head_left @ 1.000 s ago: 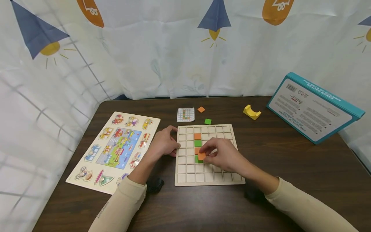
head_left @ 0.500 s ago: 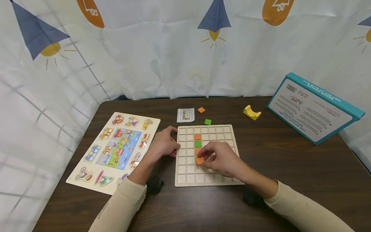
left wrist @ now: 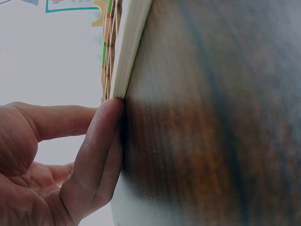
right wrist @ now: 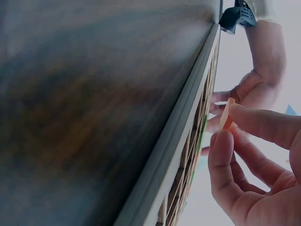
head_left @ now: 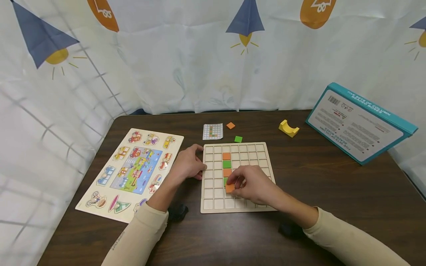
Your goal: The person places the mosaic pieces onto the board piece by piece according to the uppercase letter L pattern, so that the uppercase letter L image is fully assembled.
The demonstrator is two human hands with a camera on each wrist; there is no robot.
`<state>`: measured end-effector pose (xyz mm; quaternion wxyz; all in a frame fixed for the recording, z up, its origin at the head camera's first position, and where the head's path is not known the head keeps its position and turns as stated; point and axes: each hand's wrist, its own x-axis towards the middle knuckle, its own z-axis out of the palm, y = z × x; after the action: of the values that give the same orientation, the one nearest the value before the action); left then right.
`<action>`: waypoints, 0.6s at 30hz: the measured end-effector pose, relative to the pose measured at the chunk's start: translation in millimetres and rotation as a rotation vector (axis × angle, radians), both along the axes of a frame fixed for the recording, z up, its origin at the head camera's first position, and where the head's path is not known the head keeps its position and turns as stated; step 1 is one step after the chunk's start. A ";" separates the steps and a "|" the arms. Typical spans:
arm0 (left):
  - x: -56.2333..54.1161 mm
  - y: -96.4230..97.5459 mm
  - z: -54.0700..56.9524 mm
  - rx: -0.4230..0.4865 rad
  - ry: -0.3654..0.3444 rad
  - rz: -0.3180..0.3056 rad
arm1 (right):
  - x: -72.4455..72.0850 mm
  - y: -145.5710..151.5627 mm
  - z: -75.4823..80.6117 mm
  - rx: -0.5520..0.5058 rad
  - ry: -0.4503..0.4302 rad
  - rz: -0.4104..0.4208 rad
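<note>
My right hand (head_left: 251,184) pinches a square orange tile (head_left: 229,188) between thumb and fingertips, over the lower part of a wooden grid board (head_left: 213,204). In the right wrist view the tile (right wrist: 227,114) is tilted and apart from the board (right wrist: 188,127). A column on the board holds an orange tile (head_left: 226,156), a green tile (head_left: 227,164), another orange tile (head_left: 227,172) and a partly covered green tile (head_left: 225,181). My left hand (head_left: 188,162) rests at the board's left edge, and a fingertip touches its side (left wrist: 123,70) in the left wrist view.
Behind the board lie a printed pattern card (head_left: 213,132), a loose orange tile (head_left: 230,126) and a loose green tile (head_left: 238,139). A vehicle peg puzzle (head_left: 100,184) lies left. Farther right are a yellow curved block (head_left: 288,129) and a teal box (head_left: 359,125).
My right hand has moved the orange tile toward me, from over the lowest green tile to just below it. The left hand keeps its place.
</note>
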<state>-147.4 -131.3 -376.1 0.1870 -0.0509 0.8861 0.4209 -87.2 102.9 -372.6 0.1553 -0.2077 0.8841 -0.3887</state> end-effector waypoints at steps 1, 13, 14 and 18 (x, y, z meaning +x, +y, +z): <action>0.1 -0.1 0.0 -0.001 0.000 0.000 | 0.2 -0.3 -0.2 0.005 -0.005 0.002; 0.4 -0.9 0.8 0.002 0.014 -0.009 | 1.9 -5.0 -0.9 0.071 -0.049 0.002; 0.3 -1.2 0.6 0.003 0.016 -0.011 | 2.0 -5.5 -1.1 0.073 -0.048 0.004; 0.8 -1.3 0.0 0.003 0.016 -0.013 | 2.7 -7.5 -2.5 0.083 -0.029 0.012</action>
<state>-146.6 -132.5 -376.1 0.1827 -0.0414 0.8873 0.4215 -84.5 95.4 -375.1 0.1788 -0.2009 0.8959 -0.3537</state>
